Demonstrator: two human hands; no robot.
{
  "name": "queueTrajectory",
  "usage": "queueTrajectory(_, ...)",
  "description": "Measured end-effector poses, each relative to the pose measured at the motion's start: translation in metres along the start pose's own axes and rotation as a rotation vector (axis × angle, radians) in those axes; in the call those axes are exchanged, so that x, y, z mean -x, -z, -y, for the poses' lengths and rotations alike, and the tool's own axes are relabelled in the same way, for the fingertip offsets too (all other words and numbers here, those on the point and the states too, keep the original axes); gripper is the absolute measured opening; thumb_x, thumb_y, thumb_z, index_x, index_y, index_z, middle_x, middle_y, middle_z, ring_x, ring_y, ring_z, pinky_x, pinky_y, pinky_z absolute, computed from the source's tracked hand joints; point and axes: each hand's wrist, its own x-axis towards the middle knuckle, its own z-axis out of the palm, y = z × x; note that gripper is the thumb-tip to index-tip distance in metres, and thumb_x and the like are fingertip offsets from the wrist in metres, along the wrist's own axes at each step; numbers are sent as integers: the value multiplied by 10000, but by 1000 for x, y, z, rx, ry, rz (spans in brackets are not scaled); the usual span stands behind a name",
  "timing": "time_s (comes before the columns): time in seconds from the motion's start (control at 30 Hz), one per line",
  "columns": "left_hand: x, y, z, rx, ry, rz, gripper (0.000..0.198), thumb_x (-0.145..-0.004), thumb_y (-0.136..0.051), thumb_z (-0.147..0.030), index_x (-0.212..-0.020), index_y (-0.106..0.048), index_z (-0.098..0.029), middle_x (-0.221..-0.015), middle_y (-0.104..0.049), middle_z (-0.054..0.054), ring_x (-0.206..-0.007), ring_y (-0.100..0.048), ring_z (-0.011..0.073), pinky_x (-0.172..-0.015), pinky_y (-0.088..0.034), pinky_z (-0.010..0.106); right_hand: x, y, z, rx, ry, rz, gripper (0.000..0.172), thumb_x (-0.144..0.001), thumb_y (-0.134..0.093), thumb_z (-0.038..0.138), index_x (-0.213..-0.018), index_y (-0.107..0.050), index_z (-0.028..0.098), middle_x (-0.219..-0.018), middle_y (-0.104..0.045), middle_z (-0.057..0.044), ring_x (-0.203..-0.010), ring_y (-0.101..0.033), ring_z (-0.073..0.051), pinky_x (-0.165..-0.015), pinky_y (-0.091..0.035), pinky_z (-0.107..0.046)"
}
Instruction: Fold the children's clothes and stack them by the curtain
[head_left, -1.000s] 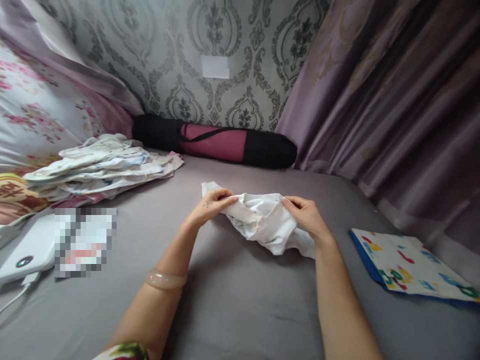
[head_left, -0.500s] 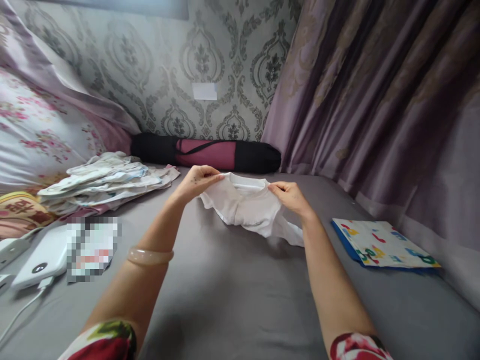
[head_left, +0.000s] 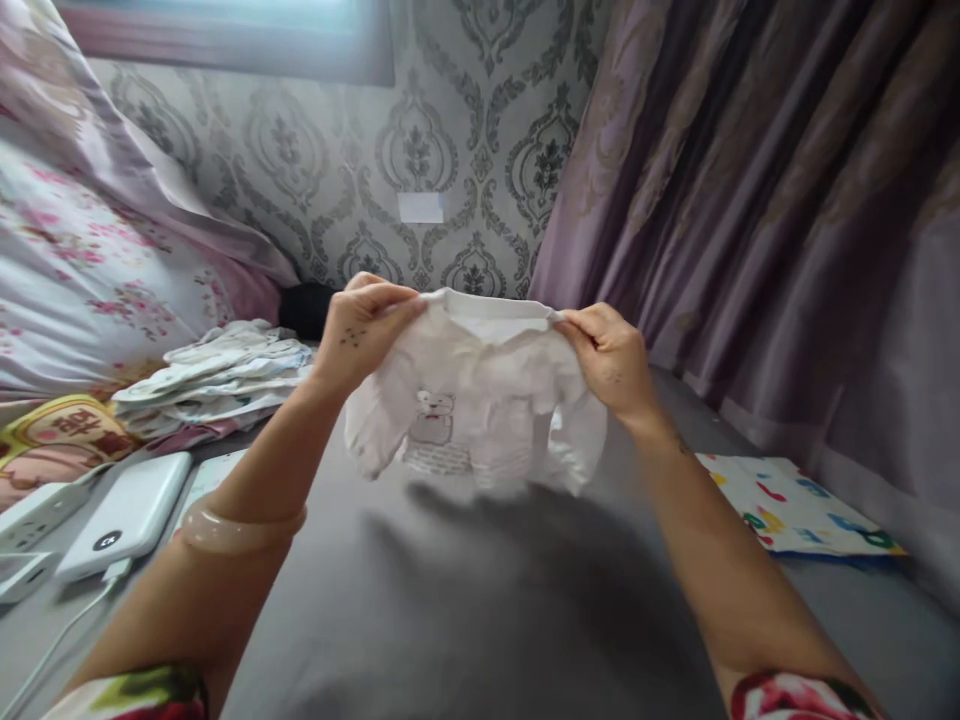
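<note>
A small white baby top [head_left: 487, 390] hangs in the air above the grey bed sheet [head_left: 465, 620], stretched by its neckline between my two hands. My left hand [head_left: 367, 325] pinches the shoulder beside the collar on the left. On the other side of the collar, my right hand [head_left: 606, 352] grips the opposite shoulder between thumb and fingers. The front bears a grey bear figure over a striped lower part. Its sleeves droop on both sides, and the lower hem is blurred by motion.
Folded baby clothes [head_left: 217, 375] are piled at the left near a floral pillow [head_left: 112, 270]. Closer lie a white power bank [head_left: 127, 515] with a cable and a power strip [head_left: 37, 515]. A colourful printed folded item [head_left: 802, 505] rests at the right, below purple curtains [head_left: 720, 200].
Both hands have lifted the baby top higher and nearer, pulling its neckline wider. The top now hangs with its printed front showing, and it hides most of the dark roll by the wall.
</note>
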Motion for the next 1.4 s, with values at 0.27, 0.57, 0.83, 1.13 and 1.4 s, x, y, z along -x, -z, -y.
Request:
queueTrajectory(0.27,1,-10,-8,-31,-18,11,154,-756,-700,-353,-774,-753,-210,-806,-615,25,-798,-552,153,-739,-477,276,-3,2,1,248,-4,124,403,-962,-406,541,-1035,-719,299,-932,-637,-36,-822,-595,-186,-646,-407,-287)
queueTrajectory(0.57,-4,-19,-2,-50,-27,33,166,-756,-694,-356,-793,-746,-202,-825,-595,27,-838,-541,160,-771,-462,269,-2,-6,-3,204,-58,-21,386,-959,-428,522,-1041,-724,288,-905,-637,-48,-850,-591,-200,-708,-435,-308)
queueTrajectory(0.83,-6,-30,15,-25,25,-2,194,-772,-678,-357,-847,-757,-196,-819,-605,23,-758,-534,144,-734,-450,280,0,-16,-18,170,-130,-87,348,-946,-485,478,-996,-743,251,-931,-664,-62,-865,-608,-205,-754,-444,-320)
queueTrajectory(1.13,-5,-9,-9,116,191,152,248,-747,-704,-416,-833,-752,-189,-783,-661,52,-719,-584,170,-629,-476,295,1,8,-6,-94,-275,63,399,-844,-583,565,-857,-767,212,-839,-699,-67,-787,-625,-211,-698,-462,-317)
queueTrajectory(1.4,-19,16,-12,192,314,571,337,-591,-797,-499,-697,-753,-182,-552,-625,22,-557,-585,158,-492,-453,253,-10,29,-3,-368,-386,404,385,-702,-702,579,-753,-767,202,-711,-708,-33,-688,-629,-200,-598,-461,-286)
